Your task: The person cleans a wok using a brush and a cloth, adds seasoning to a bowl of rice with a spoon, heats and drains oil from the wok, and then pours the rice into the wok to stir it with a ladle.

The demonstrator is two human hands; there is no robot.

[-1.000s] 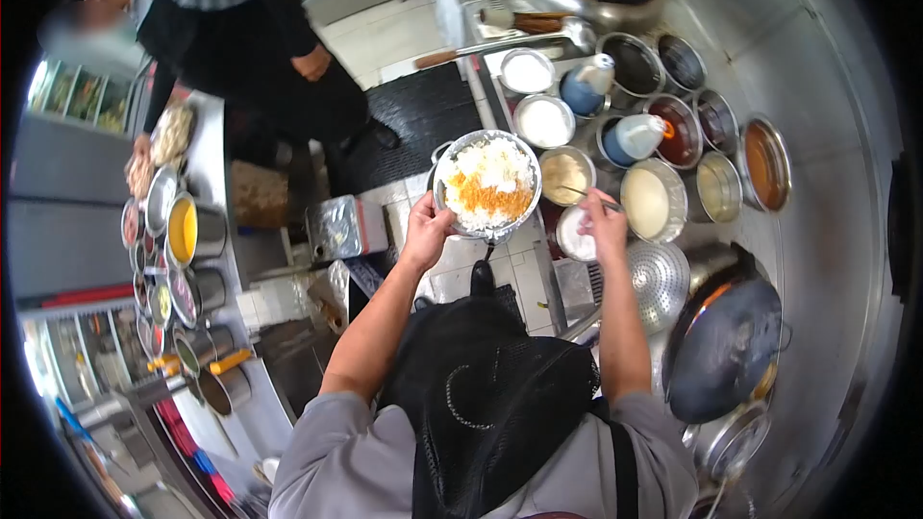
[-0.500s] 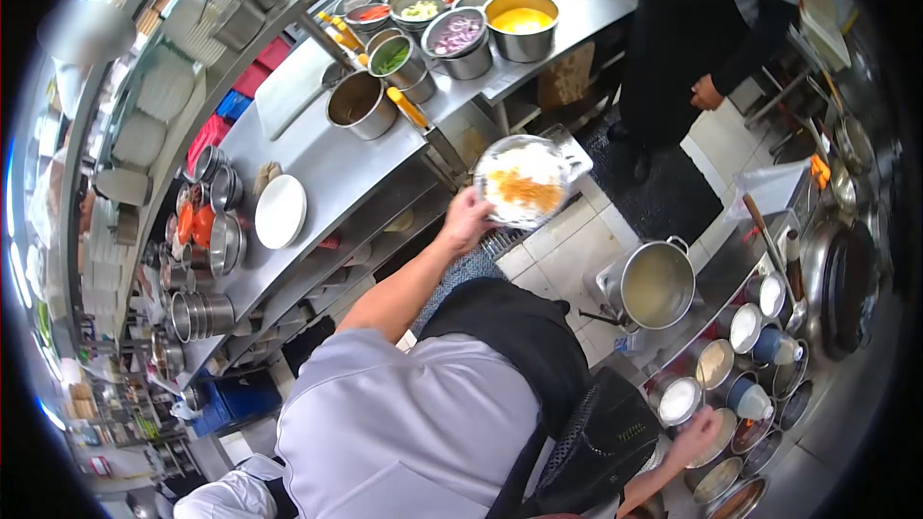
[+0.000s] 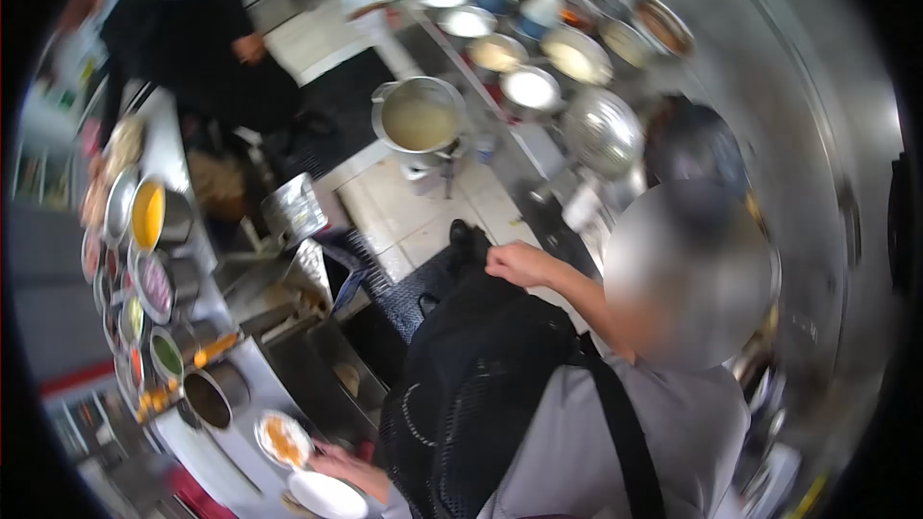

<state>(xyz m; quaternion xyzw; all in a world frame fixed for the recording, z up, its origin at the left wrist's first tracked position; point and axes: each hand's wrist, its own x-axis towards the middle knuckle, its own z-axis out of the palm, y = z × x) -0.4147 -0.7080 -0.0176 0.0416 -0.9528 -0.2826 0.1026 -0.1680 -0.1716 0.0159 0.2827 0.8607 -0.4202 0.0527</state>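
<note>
the left hand is out at seven o'clock in the view, with its fingers narrow on the near side of a bowl of white rice topped with orange seasoning. blur hides how much of the rim they cover. a white plate sits just beside the bowl, at its five o'clock, and a deep pot stands at its ten o'clock, near the edge of the tabletop.

the right hand hangs near the middle of the view, fingers curled in; no tool shows in them. it is above the black apron, apart from the large pot at about twelve o'clock.

the one-sided hold looks like the weak point: a tilt of that wrist could spill rice over the rim, and a low swing could knock the bowl against the plate. loose orange seasoning on top would probably slide first.
</note>
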